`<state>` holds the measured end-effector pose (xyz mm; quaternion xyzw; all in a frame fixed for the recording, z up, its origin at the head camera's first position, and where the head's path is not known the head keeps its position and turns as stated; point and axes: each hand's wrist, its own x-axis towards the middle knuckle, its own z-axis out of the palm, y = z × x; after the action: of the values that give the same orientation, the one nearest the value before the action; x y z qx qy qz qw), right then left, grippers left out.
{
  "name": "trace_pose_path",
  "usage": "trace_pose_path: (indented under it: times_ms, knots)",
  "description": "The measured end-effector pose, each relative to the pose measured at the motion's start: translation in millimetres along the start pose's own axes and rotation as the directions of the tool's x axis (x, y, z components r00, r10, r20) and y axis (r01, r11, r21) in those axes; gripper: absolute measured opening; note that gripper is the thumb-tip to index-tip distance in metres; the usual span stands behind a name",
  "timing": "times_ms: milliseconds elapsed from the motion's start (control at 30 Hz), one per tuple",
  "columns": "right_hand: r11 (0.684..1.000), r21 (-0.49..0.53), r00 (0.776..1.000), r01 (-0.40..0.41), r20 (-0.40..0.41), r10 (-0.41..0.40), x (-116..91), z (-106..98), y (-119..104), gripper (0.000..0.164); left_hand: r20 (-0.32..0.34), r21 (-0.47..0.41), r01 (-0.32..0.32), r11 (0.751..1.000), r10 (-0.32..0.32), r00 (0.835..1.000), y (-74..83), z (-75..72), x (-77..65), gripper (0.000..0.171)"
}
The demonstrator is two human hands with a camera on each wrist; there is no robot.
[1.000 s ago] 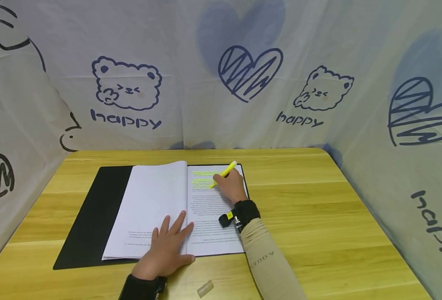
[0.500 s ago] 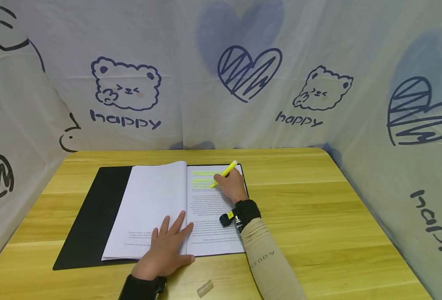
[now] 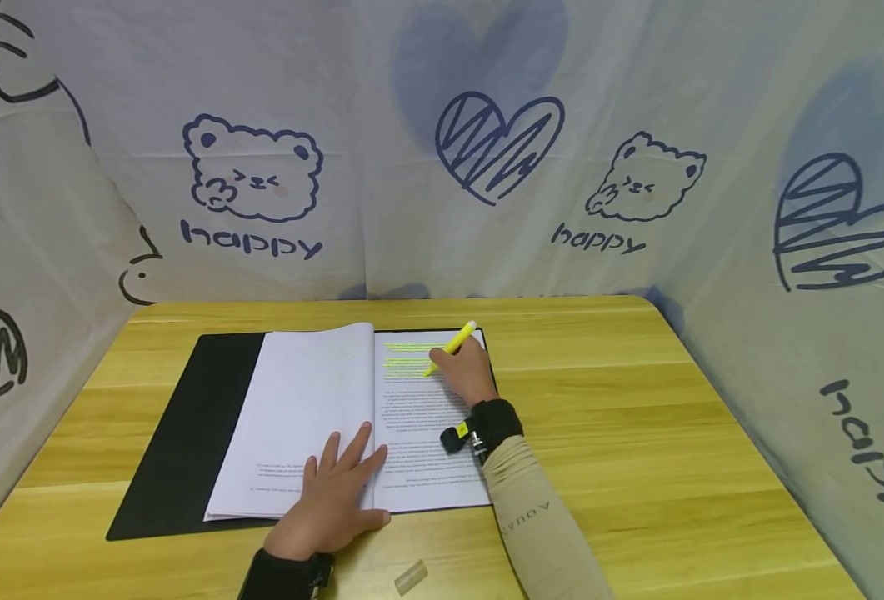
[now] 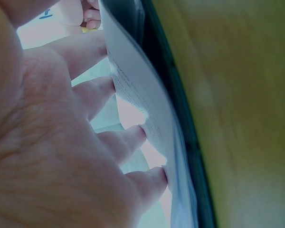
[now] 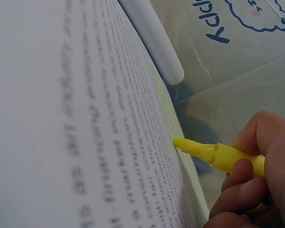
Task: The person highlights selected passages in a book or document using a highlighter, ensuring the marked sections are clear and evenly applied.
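Observation:
My right hand (image 3: 466, 372) pinches a yellow highlighter (image 3: 460, 337) between thumb and fingers. Its tip touches the printed right-hand page (image 3: 427, 467), by yellow-marked lines near the top. In the right wrist view the highlighter (image 5: 228, 157) has its tip against the page, and the right hand (image 5: 256, 185) grips its barrel. My left hand (image 3: 329, 500) lies with spread fingers across the lower left page (image 3: 299, 392) and the fold. The left wrist view shows the left hand's (image 4: 61, 128) fingertips on the paper (image 4: 156, 109).
Under the pages lies a black folder (image 3: 179, 433), its cover showing at the left. A small translucent cap-like cylinder (image 3: 411, 577) rests on the wooden table (image 3: 621, 433) near the front edge. A fabric backdrop (image 3: 382, 200) with drawings surrounds the table.
The highlighter tip and my right hand have shifted slightly to the right along a line of text. The left hand stays where it was.

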<state>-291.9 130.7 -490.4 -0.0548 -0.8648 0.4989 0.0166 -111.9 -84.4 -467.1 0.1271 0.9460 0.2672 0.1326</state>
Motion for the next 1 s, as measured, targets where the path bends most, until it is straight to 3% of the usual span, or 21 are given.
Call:
trace_pose_path:
  times_ms: [1000]
  knots:
    - [1.0, 0.019, 1.0, 0.005, -0.023, -0.004, -0.4, -2.6, 2.6, 0.026, -0.002, 0.005, -0.003, 1.0, 0.003, 1.0, 1.1, -1.3, -1.2, 0.082]
